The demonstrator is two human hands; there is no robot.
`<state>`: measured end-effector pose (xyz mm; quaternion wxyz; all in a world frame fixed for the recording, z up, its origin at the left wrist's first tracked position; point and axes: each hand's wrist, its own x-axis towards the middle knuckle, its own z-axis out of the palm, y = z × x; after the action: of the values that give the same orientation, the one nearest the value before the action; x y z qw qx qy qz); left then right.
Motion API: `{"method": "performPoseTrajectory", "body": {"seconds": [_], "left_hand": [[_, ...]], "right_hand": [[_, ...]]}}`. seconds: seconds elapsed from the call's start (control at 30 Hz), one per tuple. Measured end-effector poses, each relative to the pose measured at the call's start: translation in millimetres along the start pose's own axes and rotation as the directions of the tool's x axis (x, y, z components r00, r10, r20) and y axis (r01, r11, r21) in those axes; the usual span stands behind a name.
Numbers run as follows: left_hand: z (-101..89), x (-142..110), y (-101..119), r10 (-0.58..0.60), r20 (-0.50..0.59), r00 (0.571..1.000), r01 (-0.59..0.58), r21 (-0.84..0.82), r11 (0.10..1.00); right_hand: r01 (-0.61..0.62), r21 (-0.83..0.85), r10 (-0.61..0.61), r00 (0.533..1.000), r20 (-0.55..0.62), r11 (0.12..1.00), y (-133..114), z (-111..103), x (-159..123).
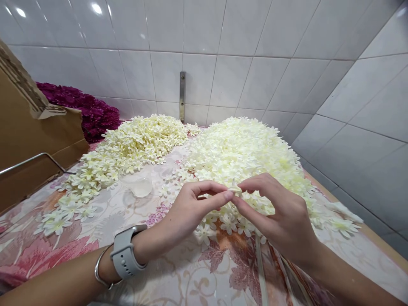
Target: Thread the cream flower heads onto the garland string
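Note:
My left hand [191,208] and my right hand [274,212] meet in front of me, fingertips pinched together on a small cream fabric flower [235,189]. They hover over the near edge of a big heap of cream flowers [248,157] on the right. A second, flatter heap of cream flowers [134,144] spreads to the left. My left wrist wears a grey watch [126,253] and a thin bangle.
A small clear cup [136,180] sits between the two heaps on the floral tablecloth [197,276]. A pile of purple flowers [86,110] lies at the back left beside a cardboard box [28,127]. Tiled walls close in behind and on the right.

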<state>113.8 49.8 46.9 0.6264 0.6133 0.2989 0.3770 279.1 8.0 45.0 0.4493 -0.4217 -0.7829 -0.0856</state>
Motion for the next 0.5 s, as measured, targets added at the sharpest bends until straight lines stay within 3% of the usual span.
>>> {"method": "performPoseTrajectory", "body": {"seconds": [0.13, 0.23, 0.4, 0.5], "left_hand": [[-0.2, 0.3, -0.7, 0.018, -0.030, 0.999, -0.017, 0.031, 0.999], [-1.1, 1.2, -2.8, 0.013, -0.084, 0.996, -0.010, 0.034, 0.999], [-1.6, 1.3, -1.8, 0.046, -0.061, 0.997, -0.042, 0.059, 0.997], [-2.0, 1.0, -1.4, 0.067, -0.046, 0.997, -0.059, 0.153, 0.987]], "right_hand": [[-0.040, 0.020, 0.039, 0.998, 0.054, 0.999, -1.5, 0.3, -0.1], [-0.148, 0.060, 0.140, 0.983, 0.119, 0.987, -3.9, -2.3, 1.6], [-0.415, 0.239, 0.316, 0.877, 0.362, 0.878, -4.9, -7.5, 5.6], [-0.426, 0.215, 0.330, 0.867, 0.373, 0.879, -4.6, -8.2, 5.7]]}}
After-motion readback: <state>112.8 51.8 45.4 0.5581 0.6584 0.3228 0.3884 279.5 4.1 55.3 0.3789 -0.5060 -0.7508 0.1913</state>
